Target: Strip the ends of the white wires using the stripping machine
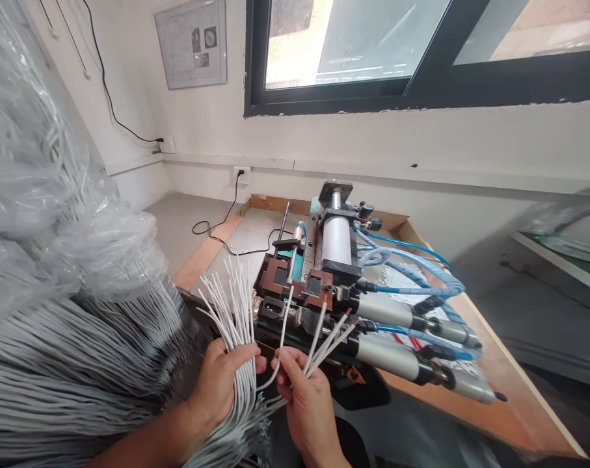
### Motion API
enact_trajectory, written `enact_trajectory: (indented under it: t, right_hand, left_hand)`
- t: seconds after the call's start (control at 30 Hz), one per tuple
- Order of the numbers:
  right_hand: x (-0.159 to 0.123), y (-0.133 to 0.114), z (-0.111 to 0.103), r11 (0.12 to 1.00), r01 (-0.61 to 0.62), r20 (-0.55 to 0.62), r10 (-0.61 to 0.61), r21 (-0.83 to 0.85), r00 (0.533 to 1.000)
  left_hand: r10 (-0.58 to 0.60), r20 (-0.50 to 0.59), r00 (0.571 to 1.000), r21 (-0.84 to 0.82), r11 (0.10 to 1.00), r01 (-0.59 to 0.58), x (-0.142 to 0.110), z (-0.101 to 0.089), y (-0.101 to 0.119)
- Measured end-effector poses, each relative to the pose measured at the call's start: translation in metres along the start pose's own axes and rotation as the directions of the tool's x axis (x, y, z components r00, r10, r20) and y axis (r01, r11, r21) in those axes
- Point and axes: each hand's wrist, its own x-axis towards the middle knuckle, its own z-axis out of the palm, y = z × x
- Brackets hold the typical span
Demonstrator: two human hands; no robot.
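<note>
My left hand [221, 380] is closed round a thick bundle of white cables [232, 309], whose loose ends fan upward. Close beside it, my right hand [307, 393] pinches a single white cable [285, 318] between thumb and fingertips, its end pointing up at the machine. Several more white cables [326, 344] pass through the same hand and stick out to the right; one shows a reddish tip. Just beyond both hands stands a pneumatic machine [319, 286] with brown clamp blocks and silver cylinders.
Long grey-white cables [80, 364] hang in a mass at the left, partly under clear plastic wrap [70, 175]. Blue air hoses [412, 260] loop behind the machine on a wood-edged table [509, 403]. A black power cord [216, 234] runs to a wall socket.
</note>
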Motion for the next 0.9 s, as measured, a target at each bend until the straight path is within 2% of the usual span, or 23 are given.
enact_trajectory:
  t: [0.07, 0.33, 0.4, 0.5, 0.57, 0.73, 0.9]
  right_hand:
    - [0.002, -0.001, -0.001, 1.0, -0.021, -0.018, 0.021, 0.013, 1.0]
    - [0.011, -0.009, 0.002, 0.993, -0.085, -0.023, 0.088, 0.084, 0.996]
    - [0.012, -0.011, 0.005, 0.989, -0.119, 0.04, 0.116, 0.09, 0.992]
    - [0.012, -0.013, 0.01, 0.982, -0.18, 0.206, 0.165, 0.06, 0.965]
    - [0.011, -0.011, 0.012, 0.987, -0.155, 0.244, 0.142, 0.035, 0.959]
    - [0.003, -0.005, 0.008, 0.996, -0.012, 0.09, 0.005, 0.086, 0.996]
    - [-0.002, -0.004, 0.001, 0.997, -0.045, 0.075, 0.04, 0.063, 0.996]
  left_hand:
    - [-0.012, -0.02, 1.0, 0.01, 1.0, 0.012, 0.0, 0.0, 0.0]
    - [-0.004, 0.037, 0.999, 0.059, 0.998, 0.001, 0.0, -0.002, -0.004]
    - [0.003, 0.058, 0.998, 0.055, 0.998, -0.006, -0.001, -0.001, -0.005]
    - [-0.007, 0.097, 0.995, 0.06, 0.998, 0.001, -0.003, 0.001, -0.006]
    - [-0.02, 0.125, 0.992, 0.067, 0.998, 0.011, -0.005, 0.002, -0.005]
    - [0.011, 0.175, 0.984, 0.056, 0.998, -0.021, -0.003, 0.002, -0.003]
    - [-0.004, 0.103, 0.995, 0.035, 0.999, 0.0, 0.001, -0.002, -0.006]
